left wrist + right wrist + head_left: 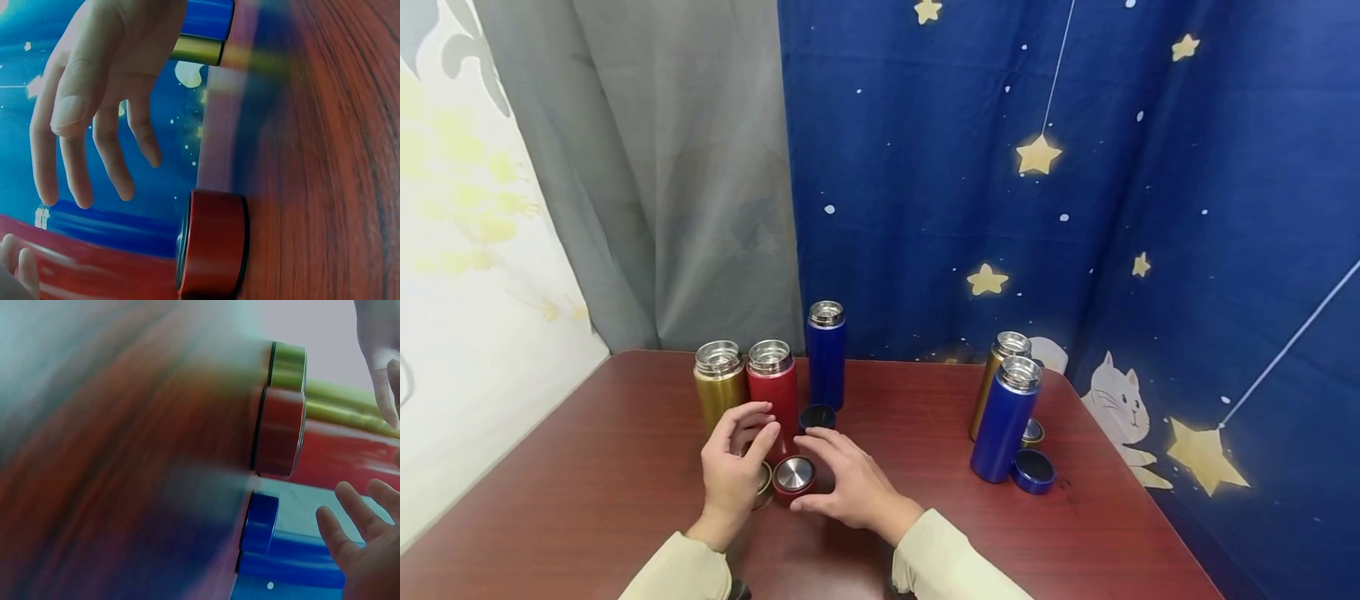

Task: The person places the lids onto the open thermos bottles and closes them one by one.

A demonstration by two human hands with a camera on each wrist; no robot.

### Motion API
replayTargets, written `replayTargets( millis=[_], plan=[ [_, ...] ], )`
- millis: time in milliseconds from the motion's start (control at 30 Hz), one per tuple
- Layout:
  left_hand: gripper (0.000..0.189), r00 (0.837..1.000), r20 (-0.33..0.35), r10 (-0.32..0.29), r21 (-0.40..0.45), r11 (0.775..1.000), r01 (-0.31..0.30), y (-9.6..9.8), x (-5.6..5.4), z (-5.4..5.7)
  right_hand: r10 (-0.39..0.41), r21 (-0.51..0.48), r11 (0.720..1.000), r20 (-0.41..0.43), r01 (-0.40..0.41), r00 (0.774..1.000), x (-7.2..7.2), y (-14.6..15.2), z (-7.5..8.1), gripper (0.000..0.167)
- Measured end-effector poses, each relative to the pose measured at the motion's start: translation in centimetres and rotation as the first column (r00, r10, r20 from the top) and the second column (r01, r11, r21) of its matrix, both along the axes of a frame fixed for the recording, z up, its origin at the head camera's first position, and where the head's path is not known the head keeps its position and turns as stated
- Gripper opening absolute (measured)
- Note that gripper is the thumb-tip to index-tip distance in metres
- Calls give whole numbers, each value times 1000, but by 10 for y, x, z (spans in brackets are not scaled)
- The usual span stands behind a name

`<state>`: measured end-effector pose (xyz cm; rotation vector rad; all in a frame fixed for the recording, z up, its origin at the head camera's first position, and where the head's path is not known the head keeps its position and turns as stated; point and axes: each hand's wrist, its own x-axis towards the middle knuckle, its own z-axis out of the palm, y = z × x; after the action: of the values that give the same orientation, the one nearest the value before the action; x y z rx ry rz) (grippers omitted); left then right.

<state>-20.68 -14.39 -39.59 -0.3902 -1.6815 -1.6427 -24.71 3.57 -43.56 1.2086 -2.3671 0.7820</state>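
My left hand [732, 475] is raised behind a gold lid [763, 485], fingers loosely bent, holding nothing. Opposite it, my right hand [857, 483] is spread beside a red lid [794, 473] with a steel top. In the left wrist view, the fingers of the right hand [106, 81] hang apart from the red lid [215, 244]. Behind the hands stand an uncapped gold flask [718, 379] and an uncapped red flask [772, 385], partly hidden by the left hand. An uncapped blue flask [827, 358] stands farther back, a blue lid [817, 417] in front of it.
At the right of the brown table [880, 400] stand another uncapped blue flask [1006, 425] and a gold flask [988, 392] partly behind it. Beside them lie a blue lid [1033, 472] and a gold lid [1032, 432]. A starry blue curtain [925, 167] hangs behind the table.
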Motion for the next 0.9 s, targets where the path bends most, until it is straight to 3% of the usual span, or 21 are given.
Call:
replayTargets(
  millis=[167,367,567,767,900],
  plan=[
    [33,996,-28,80,-10,997,-80,-5,1,2,2,40,999,-23,-1,1000,3,-8,0,77],
    [37,976,-22,216,-59,975,-216,-16,1,-4,25,92,995,-38,-21,999,7,-20,-1,78],
    [42,965,-27,262,-22,965,-263,-29,-2,-10,26,131,991,-53,-19,998,10,-30,-2,80],
    [51,939,-34,342,8,940,-342,-36,-9,-14,18,146,989,-38,-13,999,13,-39,-4,81],
    [56,924,-21,382,24,924,-382,-45,-22,-26,-12,202,979,-67,26,998,14,-46,-4,82]
  ],
)
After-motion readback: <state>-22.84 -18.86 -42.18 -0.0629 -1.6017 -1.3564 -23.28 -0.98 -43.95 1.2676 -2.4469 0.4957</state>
